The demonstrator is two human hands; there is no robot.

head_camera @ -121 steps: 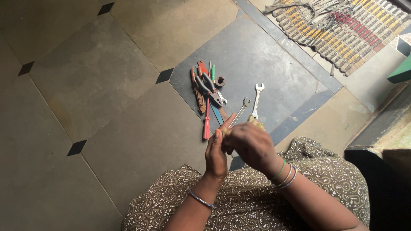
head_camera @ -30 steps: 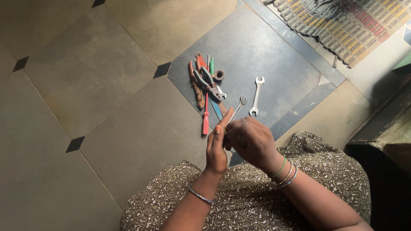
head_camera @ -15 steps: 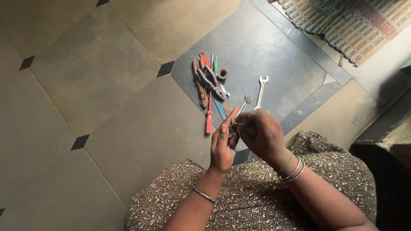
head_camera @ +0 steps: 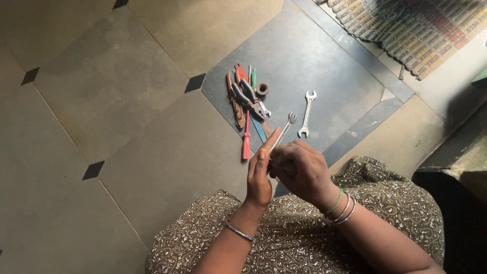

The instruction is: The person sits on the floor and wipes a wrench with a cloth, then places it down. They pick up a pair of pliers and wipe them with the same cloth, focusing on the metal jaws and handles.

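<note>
Hands meet over lap: my left hand (head_camera: 258, 178) upright, fingers pressed together, backing small item hidden between palms; my right hand (head_camera: 300, 171) curled, pinching it, kind unclear. Wrenches (head_camera: 306, 114), pliers (head_camera: 248, 99), red screwdriver (head_camera: 246, 137) laid within reach on floor (head_camera: 152, 152).

Tiled floor (head_camera: 152, 61) bears pliers (head_camera: 248, 97), spanners (head_camera: 306, 114), screwdriver (head_camera: 246, 139), tape roll (head_camera: 262, 89).
</note>
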